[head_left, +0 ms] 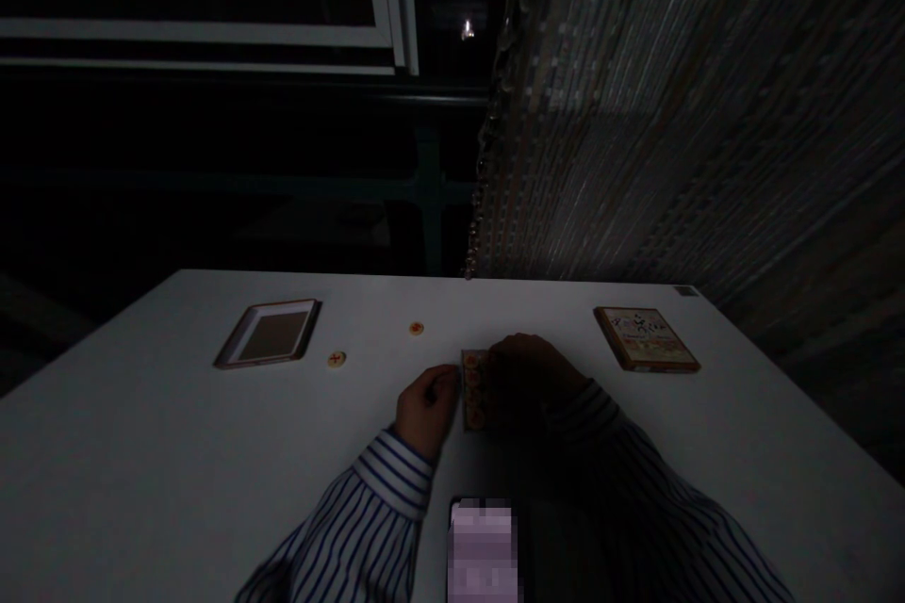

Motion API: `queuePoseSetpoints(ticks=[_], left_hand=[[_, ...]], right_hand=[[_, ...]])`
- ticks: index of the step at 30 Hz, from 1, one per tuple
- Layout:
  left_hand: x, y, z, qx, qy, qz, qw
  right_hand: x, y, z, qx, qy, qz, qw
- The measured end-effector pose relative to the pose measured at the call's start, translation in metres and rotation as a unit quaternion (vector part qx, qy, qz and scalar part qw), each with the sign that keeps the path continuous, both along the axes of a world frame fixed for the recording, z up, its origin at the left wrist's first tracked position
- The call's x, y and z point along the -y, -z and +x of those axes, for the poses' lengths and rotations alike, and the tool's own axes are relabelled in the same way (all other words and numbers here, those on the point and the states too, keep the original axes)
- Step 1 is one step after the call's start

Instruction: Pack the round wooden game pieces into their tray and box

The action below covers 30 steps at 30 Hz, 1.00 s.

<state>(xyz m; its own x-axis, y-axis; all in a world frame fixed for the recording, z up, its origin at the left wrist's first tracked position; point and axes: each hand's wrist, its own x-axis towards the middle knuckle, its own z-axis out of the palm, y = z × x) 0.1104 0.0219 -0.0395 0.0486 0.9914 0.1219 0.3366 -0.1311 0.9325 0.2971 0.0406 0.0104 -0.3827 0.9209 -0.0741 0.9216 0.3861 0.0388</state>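
A small tray of round Chinese chess pieces (473, 396) lies on the white table between my hands, its right part hidden. My left hand (426, 407) is closed, its curled fingers close against the tray's left edge; whether they grip it I cannot tell. Over the tray's right side, in deep shadow, my right hand (535, 366) bends its fingers down among the pieces. What it holds there is too dark to make out. Two loose Chinese chess pieces, a nearer one (337, 359) and a farther one (417, 328), lie to the left of the tray.
An open, shallow box half (311, 334) rests at the left of the white table (162, 433). At the right lies a box lid with a printed picture (649, 337). A phone (484, 551) is at the near edge. Behind the table hangs a bead curtain (600, 160).
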Motion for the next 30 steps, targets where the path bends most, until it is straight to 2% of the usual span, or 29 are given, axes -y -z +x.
queuePoseSetpoints(ticks=[8, 13, 30], left_hand=[[0.000, -0.001, 0.000, 0.003, 0.007, -0.002, 1.000], [0.002, -0.004, 0.001, 0.003, 0.005, -0.008, 1.000], [0.002, -0.003, 0.000, 0.010, 0.008, 0.006, 1.000]], right_hand=[[0.004, -0.008, -0.005, 0.014, 0.003, 0.012, 1.000], [0.005, -0.011, -0.005, 0.017, 0.005, -0.014, 1.000], [0.002, -0.006, -0.005, 0.021, 0.001, -0.011, 1.000]])
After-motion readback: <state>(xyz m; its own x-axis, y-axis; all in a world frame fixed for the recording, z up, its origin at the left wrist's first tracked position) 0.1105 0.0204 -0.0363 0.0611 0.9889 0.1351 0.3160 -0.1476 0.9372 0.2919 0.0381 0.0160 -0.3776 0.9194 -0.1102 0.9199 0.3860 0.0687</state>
